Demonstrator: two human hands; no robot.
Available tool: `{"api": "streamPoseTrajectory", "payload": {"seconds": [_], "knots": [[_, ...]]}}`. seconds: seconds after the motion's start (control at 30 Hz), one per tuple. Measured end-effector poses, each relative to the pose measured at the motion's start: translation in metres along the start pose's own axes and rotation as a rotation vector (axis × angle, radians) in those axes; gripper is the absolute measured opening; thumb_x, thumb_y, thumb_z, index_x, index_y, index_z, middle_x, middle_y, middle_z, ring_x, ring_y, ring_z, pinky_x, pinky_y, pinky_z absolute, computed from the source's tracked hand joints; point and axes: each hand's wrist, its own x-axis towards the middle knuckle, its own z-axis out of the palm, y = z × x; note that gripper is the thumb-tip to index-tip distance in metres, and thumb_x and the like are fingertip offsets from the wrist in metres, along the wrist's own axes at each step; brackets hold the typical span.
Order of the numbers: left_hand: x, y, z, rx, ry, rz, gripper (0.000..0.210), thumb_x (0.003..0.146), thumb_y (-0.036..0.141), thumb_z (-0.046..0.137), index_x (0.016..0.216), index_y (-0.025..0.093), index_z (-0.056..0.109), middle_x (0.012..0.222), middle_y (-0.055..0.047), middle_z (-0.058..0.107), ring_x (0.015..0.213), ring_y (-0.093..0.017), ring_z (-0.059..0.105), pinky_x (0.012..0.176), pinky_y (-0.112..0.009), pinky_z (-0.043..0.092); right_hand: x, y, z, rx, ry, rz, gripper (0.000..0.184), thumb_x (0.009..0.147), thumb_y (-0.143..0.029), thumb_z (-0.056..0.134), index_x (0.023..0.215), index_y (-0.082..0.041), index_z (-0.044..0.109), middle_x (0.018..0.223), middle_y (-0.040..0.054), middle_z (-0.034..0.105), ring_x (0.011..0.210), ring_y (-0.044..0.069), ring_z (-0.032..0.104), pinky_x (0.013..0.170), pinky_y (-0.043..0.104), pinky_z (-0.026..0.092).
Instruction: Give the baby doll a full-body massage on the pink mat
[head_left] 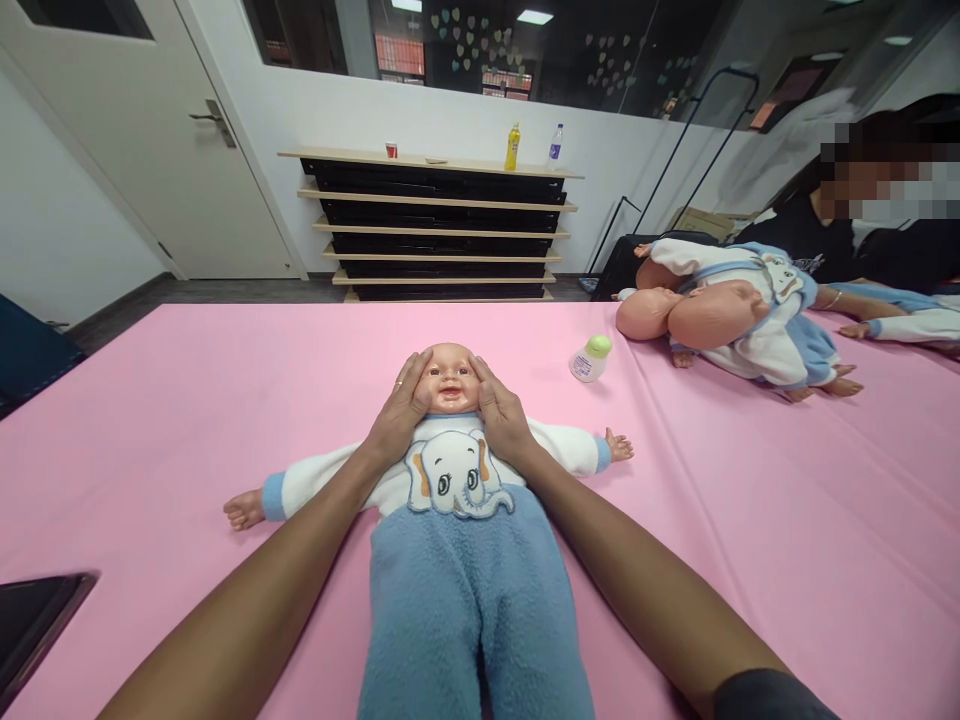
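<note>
A baby doll (450, 470) lies on its back on the pink sheet, its arms spread wide. It wears a white top with an elephant patch (459, 478) and blue trousers (469, 590). Against one cheek of its head lies my left hand (401, 410), the fingers stretched out flat and a ring on one of them. My right hand (501, 408) rests flat on the opposite cheek, fingers extended up toward the temple. Between my hands the doll's face (450, 385) stays visible. A small bottle with a green cap (598, 346) stands to the right of the doll's head.
Pink sheet (750, 500) covers the table. More dolls (720, 310) lie piled at the right, beside a person in dark clothing (810, 230). A dark flat device (41, 630) sits at the left edge. Behind are stacked boards (442, 200) bearing a yellow bottle (512, 148).
</note>
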Motion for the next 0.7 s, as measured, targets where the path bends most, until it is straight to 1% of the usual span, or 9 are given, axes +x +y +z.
{"api": "streamPoseTrajectory", "payload": {"seconds": [0.03,0.1,0.13,0.17,0.27,0.43,0.53,0.6,0.7], "knots": [[0.000,0.002,0.000,0.027,-0.010,-0.006,0.071,0.088,0.055,0.051,0.151,0.033,0.026,0.160,-0.001,0.022,0.149,-0.025,0.013,0.122,-0.045,0.012,0.000,0.000,0.000,-0.014,-0.018,0.003,0.060,0.096,-0.054,0.040,0.149,-0.027,0.033,0.154,-0.0002,0.034,0.145,0.021,0.027,0.121,0.041,0.022],[-0.001,0.007,-0.001,0.069,-0.025,-0.017,0.090,0.077,0.053,0.068,0.152,0.033,0.022,0.160,-0.003,0.021,0.148,-0.029,0.015,0.121,-0.048,0.016,0.000,0.001,-0.001,-0.053,-0.069,0.005,0.077,0.088,-0.056,0.055,0.152,-0.028,0.023,0.157,0.0011,0.027,0.146,0.024,0.023,0.121,0.044,0.021],[-0.001,0.009,-0.002,0.079,-0.028,-0.019,0.095,0.074,0.052,0.071,0.152,0.033,0.021,0.160,-0.003,0.021,0.148,-0.030,0.016,0.120,-0.049,0.018,0.000,0.001,-0.002,-0.071,-0.089,0.004,0.083,0.085,-0.055,0.060,0.153,-0.027,0.020,0.158,0.0016,0.024,0.147,0.025,0.020,0.121,0.044,0.020],[-0.001,0.011,-0.002,0.080,-0.029,-0.017,0.095,0.073,0.051,0.072,0.152,0.033,0.021,0.160,-0.003,0.021,0.147,-0.030,0.017,0.120,-0.049,0.018,-0.001,0.001,-0.002,-0.084,-0.099,0.003,0.085,0.085,-0.054,0.061,0.153,-0.027,0.018,0.159,0.0019,0.022,0.147,0.025,0.019,0.121,0.045,0.019],[-0.001,0.011,-0.002,0.043,-0.028,-0.013,0.087,0.078,0.050,0.067,0.151,0.034,0.023,0.159,-0.002,0.022,0.148,-0.029,0.016,0.120,-0.048,0.017,-0.001,0.001,-0.002,-0.102,-0.095,-0.001,0.079,0.088,-0.053,0.056,0.153,-0.027,0.020,0.159,0.0020,0.022,0.148,0.024,0.017,0.121,0.044,0.018],[-0.001,0.003,-0.002,-0.010,-0.026,-0.021,0.075,0.086,0.051,0.057,0.151,0.033,0.025,0.161,0.000,0.018,0.149,-0.027,0.010,0.121,-0.049,0.009,-0.001,0.001,-0.002,-0.094,-0.090,-0.011,0.068,0.094,-0.052,0.045,0.153,-0.026,0.021,0.158,0.0007,0.024,0.147,0.021,0.019,0.122,0.042,0.018],[-0.001,0.000,-0.001,-0.008,-0.013,-0.022,0.067,0.090,0.053,0.048,0.151,0.034,0.026,0.161,0.001,0.018,0.149,-0.025,0.010,0.122,-0.047,0.008,-0.001,0.001,-0.001,-0.074,-0.063,0.009,0.062,0.096,-0.053,0.039,0.151,-0.028,0.026,0.157,-0.0014,0.028,0.147,0.019,0.021,0.122,0.041,0.018],[0.000,-0.001,0.000,-0.003,-0.003,-0.020,0.063,0.093,0.053,0.042,0.150,0.033,0.027,0.161,0.001,0.019,0.149,-0.023,0.011,0.122,-0.046,0.008,-0.001,0.001,0.000,-0.055,-0.038,0.014,0.059,0.097,-0.054,0.036,0.150,-0.029,0.030,0.155,-0.0021,0.031,0.146,0.019,0.023,0.122,0.041,0.019],[0.001,-0.002,0.001,-0.017,0.020,-0.006,0.058,0.096,0.054,0.031,0.149,0.032,0.031,0.159,0.001,0.025,0.149,-0.021,0.013,0.123,-0.042,0.009,0.000,0.000,0.000,-0.030,-0.013,0.016,0.057,0.098,-0.054,0.031,0.148,-0.027,0.034,0.154,-0.0014,0.035,0.145,0.018,0.026,0.122,0.040,0.019]]}}
